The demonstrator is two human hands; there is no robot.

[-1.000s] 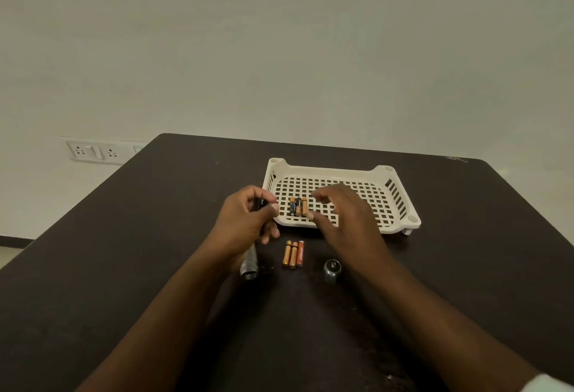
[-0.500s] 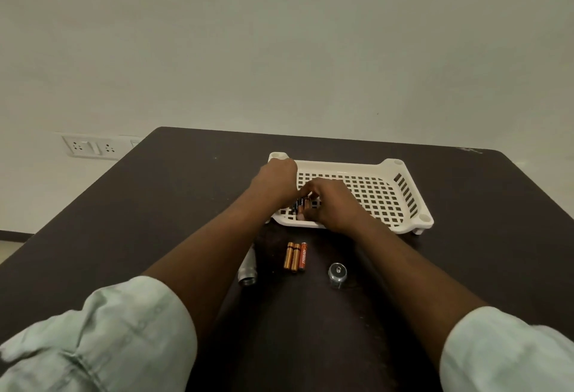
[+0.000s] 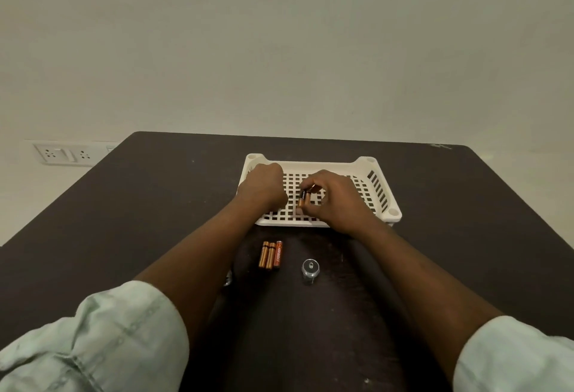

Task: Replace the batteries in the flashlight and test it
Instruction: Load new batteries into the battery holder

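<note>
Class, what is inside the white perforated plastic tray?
Both hands reach into the white perforated plastic tray; the right hand pinches copper-and-black batteries. The fisted left hand covers whatever lies beneath it.

A plain indoor room, set up as a simple work station; whether it belongs to a home, an office or a classroom cannot be told. A bare, unadorned wall [image 3: 279, 44] in a pale off-white fills the upper half of the view. Low on that wall, at left, sits a white socket plate [image 3: 63, 153] with switches, at about the level of the tabletop. A dark brown table [image 3: 130, 205] with a matt top and squared far corners stands against or close to the wall. On it rests a white plastic tray [image 3: 377, 188] with a grid floor and slotted sides.
</note>
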